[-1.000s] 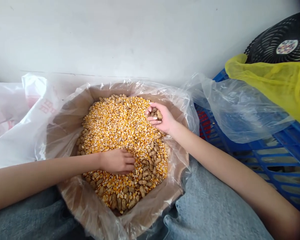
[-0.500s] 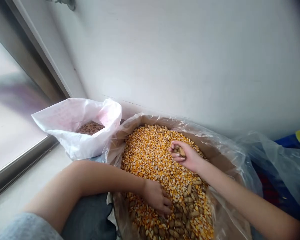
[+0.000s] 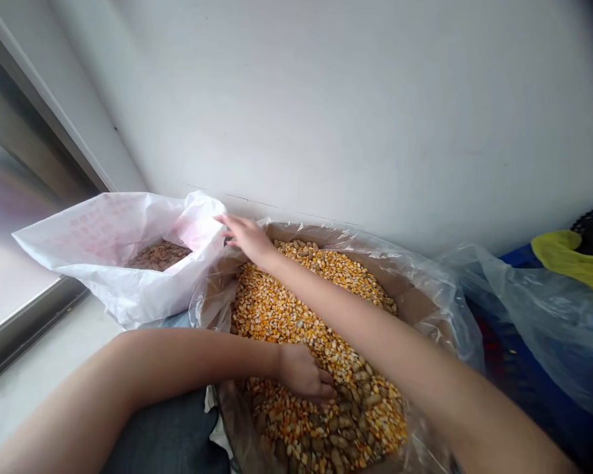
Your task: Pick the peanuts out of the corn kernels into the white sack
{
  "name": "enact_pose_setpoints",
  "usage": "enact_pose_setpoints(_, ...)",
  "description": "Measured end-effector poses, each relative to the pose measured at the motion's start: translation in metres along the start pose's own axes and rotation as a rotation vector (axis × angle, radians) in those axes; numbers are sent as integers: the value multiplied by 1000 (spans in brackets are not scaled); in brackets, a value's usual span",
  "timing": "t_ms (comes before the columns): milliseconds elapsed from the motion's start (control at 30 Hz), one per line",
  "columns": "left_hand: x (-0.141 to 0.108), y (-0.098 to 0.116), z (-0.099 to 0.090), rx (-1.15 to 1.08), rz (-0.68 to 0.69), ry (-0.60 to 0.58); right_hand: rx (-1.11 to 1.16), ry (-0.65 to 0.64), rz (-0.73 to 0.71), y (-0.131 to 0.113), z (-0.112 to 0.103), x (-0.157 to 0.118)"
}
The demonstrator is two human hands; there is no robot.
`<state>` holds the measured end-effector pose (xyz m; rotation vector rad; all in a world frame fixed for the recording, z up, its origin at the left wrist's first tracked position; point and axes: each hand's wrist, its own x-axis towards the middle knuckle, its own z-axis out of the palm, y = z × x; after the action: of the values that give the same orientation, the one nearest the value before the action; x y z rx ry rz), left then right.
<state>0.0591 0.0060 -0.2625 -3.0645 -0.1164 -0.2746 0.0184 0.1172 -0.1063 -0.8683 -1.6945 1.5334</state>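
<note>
My left hand [image 3: 305, 375] rests low over the mixed heap, its fingers curled down beside unshelled peanuts [image 3: 346, 421]. The fingertips and whatever they grip are hidden. Loose yellow corn kernels [image 3: 271, 309] lie all around in a cardboard box [image 3: 415, 296] lined with clear plastic. Reaching across to the left, my right hand [image 3: 247, 238] is at the near right rim of a white woven sack [image 3: 143, 296]. Its fingers are stretched and apart, back of the hand upward; the palm is out of sight. Inside the sack is a pile of brown peanuts [image 3: 161, 255].
A white wall [image 3: 350, 118] rises directly behind the box and sack. At the right are a blue crate [image 3: 504, 368], clear plastic sheeting [image 3: 548, 322] and a yellow bag [image 3: 563, 257]. A metal door-frame track [image 3: 34, 322] runs along the left.
My right hand, which held peanuts over the corn, has swung left to the sack's rim, and its fingers have spread. My left hand stays among the peanuts, fingers more curled. The view has turned right.
</note>
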Motion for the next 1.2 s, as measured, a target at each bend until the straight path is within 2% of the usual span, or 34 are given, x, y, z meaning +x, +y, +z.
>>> enact_pose_setpoints(67, -3, -4, 2, -74, 73, 49, -93, -103, 6, 23, -47, -40)
enact_pose_setpoints(133, -4, -7, 3, -124, 67, 67, -274, -123, 134, 48, -99, -82)
enact_pose_setpoints(167, -4, -8, 3, -143, 54, 62, -395, -69, 202, 60, -125, -101)
enact_pose_setpoints(233, -4, -10, 1, -179, 35, 26, -628, 130, 316, 83, -170, -133)
enact_pose_setpoints(267, -3, -10, -1, -199, 30, -2, -717, 270, 380, 92, -187, -145)
enact_pose_setpoints(300, -2, -11, -5, -223, 21, -35, -781, 395, 442, 99, -201, -155)
enact_pose_setpoints(367, 0, -12, -14, -308, -33, -98, -835, 523, 509, 107, -216, -168)
enact_pose_setpoints(467, 3, -16, -27, -583, -272, -141, -880, 523, 525, 102, -215, -175)
enact_pose_setpoints(600, 9, -25, -32, -1181, -740, -57, -1242, 298, 616, 84, -198, -179)
enact_pose_setpoints(667, 12, -32, -34, -1492, -950, 60, -1401, 174, 716, 77, -191, -182)
enact_pose_setpoints(733, 12, -41, -39, -1742, -1140, 234, -1434, 91, 806, 73, -187, -185)
enact_pose_setpoints(833, 9, -57, -49, -1987, -1369, 519, -1454, -41, 895, 74, -183, -186)
enact_pose_setpoints(867, 7, -63, -52, -2044, -1402, 589, -1457, -79, 905, 75, -181, -187)
enact_pose_setpoints(933, 1, -72, -57, -2123, -1378, 677, -1460, -137, 906, 79, -178, -187)
enact_pose_setpoints(1033, -6, -81, -60, -2145, -1287, 677, -1458, -186, 895, 83, -176, -188)
enact_pose_setpoints(1133, -11, -86, -62, -2029, -1320, 659, -1451, -201, 870, 83, -175, -189)
enact_pose_setpoints(1200, -14, -89, -64, -1927, -1355, 722, -1450, -181, 830, 80, -176, -190)
